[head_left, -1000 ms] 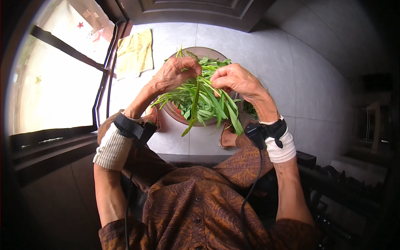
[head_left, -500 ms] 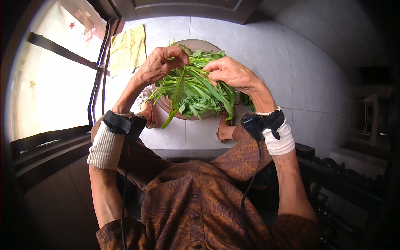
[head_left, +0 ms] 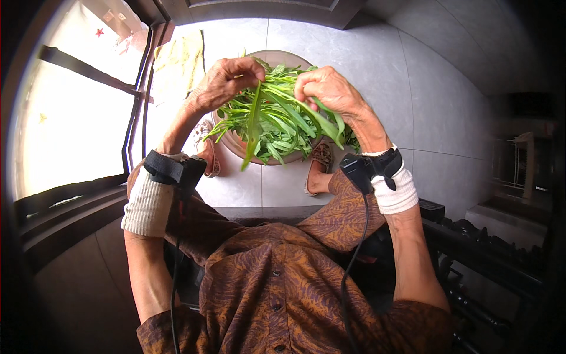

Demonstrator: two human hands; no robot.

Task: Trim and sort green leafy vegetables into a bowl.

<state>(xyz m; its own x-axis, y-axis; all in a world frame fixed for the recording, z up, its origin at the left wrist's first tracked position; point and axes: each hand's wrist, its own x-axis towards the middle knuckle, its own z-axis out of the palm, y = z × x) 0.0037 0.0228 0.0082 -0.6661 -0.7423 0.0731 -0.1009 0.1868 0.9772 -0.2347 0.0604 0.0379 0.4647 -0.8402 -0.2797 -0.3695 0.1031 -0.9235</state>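
Pretty much all the light is pouring in from the glass panel (head_left: 76, 130) at upper left, and it's totally blown out. The yellow cloth (head_left: 181, 59) beside it gets washed out too. Middle's nicely lit, greens (head_left: 289, 127) mostly crisp, but the long hanging leaf (head_left: 253, 127) looks kinda smeary. Lower right sinks into murky shadow, fisheye bends the edges, corners go black.

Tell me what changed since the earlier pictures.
The left hand and right hand have moved apart, widening the gap between their fingertips. The long leaf went leftward with the left. Neither visibly let go of its greens. The basin and yellow cloth stayed put.
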